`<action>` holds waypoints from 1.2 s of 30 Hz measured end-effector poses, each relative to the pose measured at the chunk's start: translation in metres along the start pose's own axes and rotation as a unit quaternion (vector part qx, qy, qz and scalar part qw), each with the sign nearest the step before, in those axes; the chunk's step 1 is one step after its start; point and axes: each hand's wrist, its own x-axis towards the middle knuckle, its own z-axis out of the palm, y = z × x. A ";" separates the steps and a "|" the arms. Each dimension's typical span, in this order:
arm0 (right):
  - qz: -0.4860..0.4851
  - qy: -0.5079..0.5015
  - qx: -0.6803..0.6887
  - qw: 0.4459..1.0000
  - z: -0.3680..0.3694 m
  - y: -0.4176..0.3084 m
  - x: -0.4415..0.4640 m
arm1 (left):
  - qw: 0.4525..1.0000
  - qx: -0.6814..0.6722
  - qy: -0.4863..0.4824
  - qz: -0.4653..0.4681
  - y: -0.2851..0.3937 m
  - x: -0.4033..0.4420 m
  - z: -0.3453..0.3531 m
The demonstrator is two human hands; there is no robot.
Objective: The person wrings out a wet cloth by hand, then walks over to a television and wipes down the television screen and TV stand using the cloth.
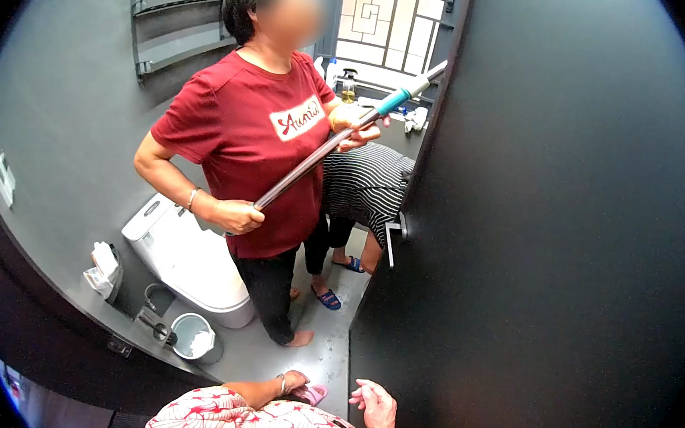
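My left hand [295, 381], with a bracelet at the wrist, hangs low in front of my patterned red-and-white shirt [238, 421], just above a pink slipper [313, 394]. Its fingers look loosely bent, and nothing shows in them. My right hand [376, 404] is raised beside the edge of the dark door [550, 230], fingers slightly curled and apart, holding nothing. I cannot tell whether it touches the door. Ahead, a person in a red T-shirt [240, 137] grips a long metal pole with a teal collar [306, 165] in both hands, slanting up to the right.
A second person in a striped top [369, 182] bends down behind the door's edge, where a lever handle [392, 242] sticks out. A white toilet [194, 263], a grey bucket [196, 338] and a wall rack [181, 20] line the left side. Bottles [348, 87] stand by the window.
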 end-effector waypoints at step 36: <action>-0.008 -0.011 -0.041 0.999 0.006 0.000 -0.004 | 0.951 -0.286 -0.112 0.032 0.113 -0.031 0.027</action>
